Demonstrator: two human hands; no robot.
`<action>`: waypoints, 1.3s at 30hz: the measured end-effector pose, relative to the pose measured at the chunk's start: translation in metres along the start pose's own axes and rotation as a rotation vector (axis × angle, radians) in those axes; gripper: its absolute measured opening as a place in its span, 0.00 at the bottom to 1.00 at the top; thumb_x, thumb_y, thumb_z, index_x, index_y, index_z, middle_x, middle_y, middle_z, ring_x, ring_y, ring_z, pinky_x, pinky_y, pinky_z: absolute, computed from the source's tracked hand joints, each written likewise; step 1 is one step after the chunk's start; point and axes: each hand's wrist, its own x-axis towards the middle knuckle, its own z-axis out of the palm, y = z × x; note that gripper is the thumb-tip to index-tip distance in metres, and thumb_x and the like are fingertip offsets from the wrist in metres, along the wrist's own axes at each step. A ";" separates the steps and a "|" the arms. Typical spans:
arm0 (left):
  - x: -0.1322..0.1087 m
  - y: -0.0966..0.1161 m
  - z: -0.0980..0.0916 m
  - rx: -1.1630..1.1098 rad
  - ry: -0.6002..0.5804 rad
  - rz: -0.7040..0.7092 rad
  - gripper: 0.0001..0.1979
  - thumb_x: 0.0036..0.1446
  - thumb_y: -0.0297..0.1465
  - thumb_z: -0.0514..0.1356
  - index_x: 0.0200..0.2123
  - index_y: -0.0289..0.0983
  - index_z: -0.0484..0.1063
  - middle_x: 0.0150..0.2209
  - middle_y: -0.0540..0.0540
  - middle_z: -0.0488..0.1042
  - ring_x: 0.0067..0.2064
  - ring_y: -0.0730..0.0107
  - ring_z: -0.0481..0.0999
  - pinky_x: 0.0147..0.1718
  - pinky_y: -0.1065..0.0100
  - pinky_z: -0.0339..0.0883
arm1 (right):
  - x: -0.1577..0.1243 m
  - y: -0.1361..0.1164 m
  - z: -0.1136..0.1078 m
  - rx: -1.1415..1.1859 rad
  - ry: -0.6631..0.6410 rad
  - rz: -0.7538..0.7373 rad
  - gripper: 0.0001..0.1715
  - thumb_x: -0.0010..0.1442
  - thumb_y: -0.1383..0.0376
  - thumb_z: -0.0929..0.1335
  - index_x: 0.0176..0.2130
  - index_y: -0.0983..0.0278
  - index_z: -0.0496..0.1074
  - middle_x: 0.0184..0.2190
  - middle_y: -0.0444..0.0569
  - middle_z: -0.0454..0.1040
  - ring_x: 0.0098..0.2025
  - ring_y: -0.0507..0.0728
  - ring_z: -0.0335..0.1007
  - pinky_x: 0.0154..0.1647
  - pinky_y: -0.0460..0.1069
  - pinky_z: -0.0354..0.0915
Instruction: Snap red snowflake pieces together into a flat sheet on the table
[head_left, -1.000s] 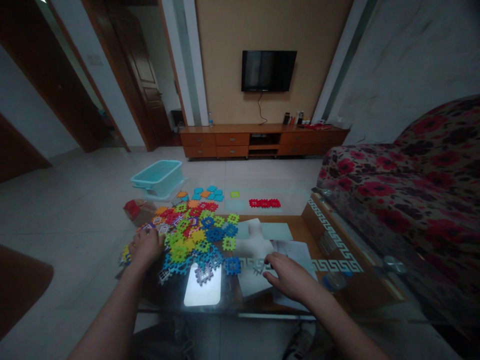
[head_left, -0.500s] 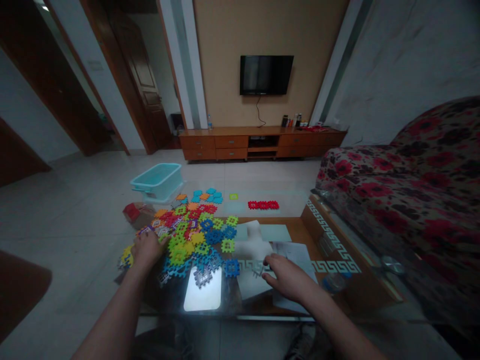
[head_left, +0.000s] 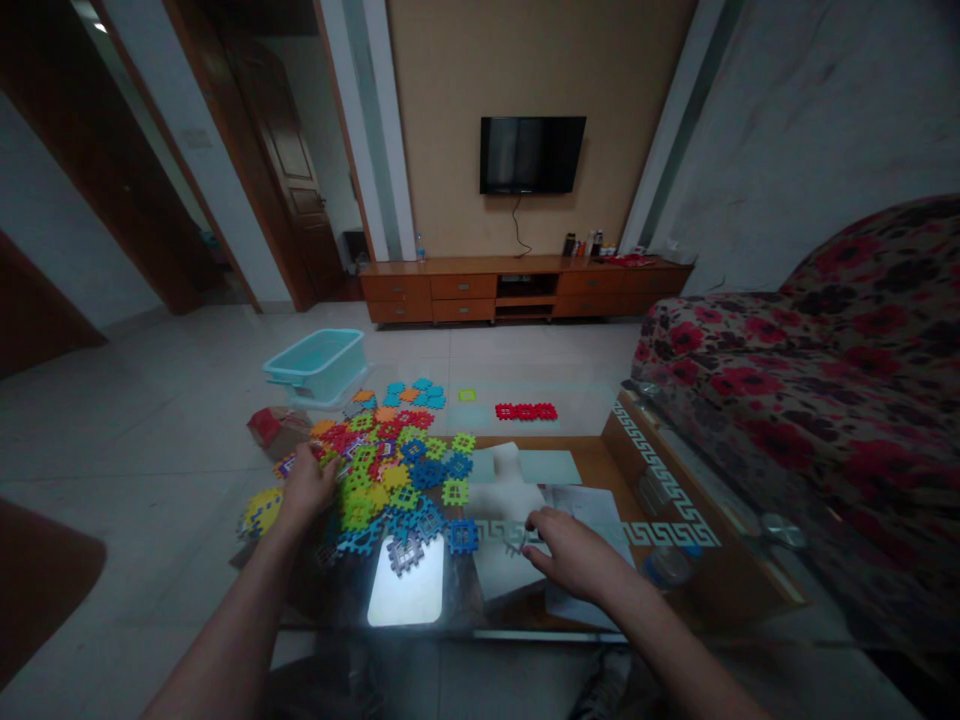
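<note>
On the glass coffee table (head_left: 551, 635), the heap of plastic interlocking tiles (head_left: 394, 490) lies near the middle; the left hand (head_left: 309, 490) presses curled into its edge, grip unclear; the right hand (head_left: 574, 553) hovers loosely curled at a small grey tile (head_left: 514, 537), grip also unclear.

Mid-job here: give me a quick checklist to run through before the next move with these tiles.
1. Left hand on the tile pile: ok, touching it.
2. Left hand's grip on a tile: cannot tell, fingers are among the tiles.
3. Right hand at the grey tile: ok, fingertips right beside it.
4. Right hand's grip on that tile: cannot tell.
5. Red tile row apart from the pile: ok.
6. Blue tile apart from the pile: cannot tell, it sits very close.
</note>
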 end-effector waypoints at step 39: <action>-0.142 0.193 0.000 -1.318 -0.819 0.238 0.17 0.56 0.42 0.67 0.41 0.37 0.70 0.34 0.47 0.76 0.30 0.70 0.76 0.33 0.66 0.72 | 0.008 -0.030 -0.015 0.584 0.207 -0.164 0.12 0.62 0.60 0.67 0.43 0.62 0.75 0.38 0.47 0.79 0.38 0.56 0.73 0.38 0.48 0.65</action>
